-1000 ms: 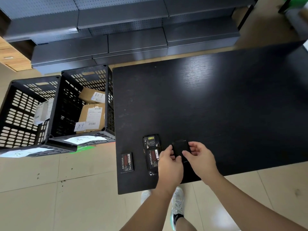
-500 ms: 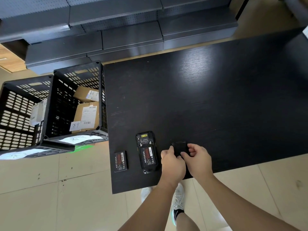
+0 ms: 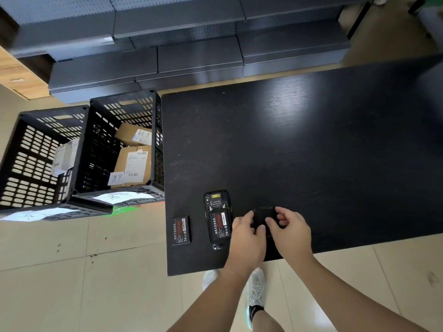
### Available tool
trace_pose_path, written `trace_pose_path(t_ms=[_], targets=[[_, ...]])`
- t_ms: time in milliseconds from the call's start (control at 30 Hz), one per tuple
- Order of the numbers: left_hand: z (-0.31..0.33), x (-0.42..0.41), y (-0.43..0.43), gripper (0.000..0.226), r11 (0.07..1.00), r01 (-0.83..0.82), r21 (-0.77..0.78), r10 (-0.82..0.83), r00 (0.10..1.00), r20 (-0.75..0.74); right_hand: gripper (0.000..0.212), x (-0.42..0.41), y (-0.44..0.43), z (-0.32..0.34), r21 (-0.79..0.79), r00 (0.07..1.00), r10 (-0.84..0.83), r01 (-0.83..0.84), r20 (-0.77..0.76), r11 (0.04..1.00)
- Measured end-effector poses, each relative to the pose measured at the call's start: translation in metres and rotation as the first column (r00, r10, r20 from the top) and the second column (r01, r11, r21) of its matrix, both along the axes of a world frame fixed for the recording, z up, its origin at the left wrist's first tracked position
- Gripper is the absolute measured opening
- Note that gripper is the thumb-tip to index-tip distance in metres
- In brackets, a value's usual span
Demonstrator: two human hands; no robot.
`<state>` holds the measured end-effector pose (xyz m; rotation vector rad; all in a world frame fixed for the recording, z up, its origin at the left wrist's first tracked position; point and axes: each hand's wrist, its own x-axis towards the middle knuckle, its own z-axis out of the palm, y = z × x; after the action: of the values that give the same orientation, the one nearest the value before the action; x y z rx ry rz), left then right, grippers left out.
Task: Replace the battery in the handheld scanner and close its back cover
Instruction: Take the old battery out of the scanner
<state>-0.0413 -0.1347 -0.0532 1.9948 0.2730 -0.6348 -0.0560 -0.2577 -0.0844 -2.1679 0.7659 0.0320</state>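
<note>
The handheld scanner point(image 3: 217, 218) lies face down near the front-left corner of the black table point(image 3: 311, 152). Its back is uncovered and a battery with a red label sits in the bay. A second, loose battery point(image 3: 181, 230) lies flat to the scanner's left. Just right of the scanner, my left hand point(image 3: 247, 238) and my right hand point(image 3: 291, 230) both grip the black back cover point(image 3: 263, 215), holding it low over the table. My fingers hide the cover's near half.
Two black slotted crates point(image 3: 79, 154) stand on the floor left of the table, with cardboard parcels point(image 3: 133, 164) inside. Dark metal shelving point(image 3: 191, 44) runs along the far side. The table's front edge is close to my hands; my shoes show below it.
My hands have stayed on the back cover beside the scanner, shifting their grip slightly. The scanner and the loose battery have not moved on the table; only the camera has shifted.
</note>
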Motion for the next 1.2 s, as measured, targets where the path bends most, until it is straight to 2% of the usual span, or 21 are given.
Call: trace_pose_path(t_ms=[100, 167, 233, 333, 600, 733, 867, 1033, 1200], targets=[[0.005, -0.001, 0.047, 0.039, 0.992, -0.05, 0.112, 0.024, 0.975, 0.22, 0.035, 0.001, 0.019, 0.009, 0.037, 0.984, 0.164, -0.167, 0.076, 0.985], [0.001, -0.003, 0.078, 0.036, 0.976, -0.073, 0.204, 0.008, 0.953, 0.302, 0.036, 0.001, 0.036, 0.009, 0.062, 0.939, 0.332, -0.338, 0.092, 0.939], [-0.003, -0.005, 0.099, 0.039, 0.964, -0.03, 0.263, -0.053, 0.951, 0.304, 0.043, 0.002, 0.049, 0.006, 0.026, 0.867, 0.495, -0.497, 0.06, 0.867], [-0.012, -0.008, 0.111, 0.046, 0.947, 0.096, 0.306, -0.183, 0.945, 0.271, 0.052, 0.006, 0.054, 0.0, -0.02, 0.785, 0.619, -0.62, -0.035, 0.784], [-0.023, -0.001, 0.118, 0.05, 0.936, 0.168, 0.31, -0.253, 0.932, 0.26, 0.05, 0.013, 0.05, -0.002, -0.006, 0.763, 0.644, -0.645, -0.062, 0.764], [-0.028, 0.006, 0.124, 0.052, 0.888, 0.269, 0.374, -0.372, 0.898, 0.237, 0.048, 0.019, 0.049, -0.003, -0.034, 0.731, 0.678, -0.681, -0.071, 0.731], [-0.032, 0.01, 0.128, 0.052, 0.81, 0.349, 0.472, -0.498, 0.834, 0.239, 0.047, 0.026, 0.048, 0.0, -0.099, 0.677, 0.725, -0.736, -0.129, 0.669], [-0.032, 0.01, 0.13, 0.05, 0.712, 0.413, 0.568, -0.621, 0.748, 0.234, 0.046, 0.029, 0.05, 0.006, -0.184, 0.564, 0.8, -0.825, -0.207, 0.534], [-0.029, 0.009, 0.134, 0.051, 0.557, 0.416, 0.718, -0.774, 0.574, 0.268, 0.045, 0.026, 0.052, 0.009, -0.345, 0.516, 0.824, -0.836, -0.233, 0.426]])
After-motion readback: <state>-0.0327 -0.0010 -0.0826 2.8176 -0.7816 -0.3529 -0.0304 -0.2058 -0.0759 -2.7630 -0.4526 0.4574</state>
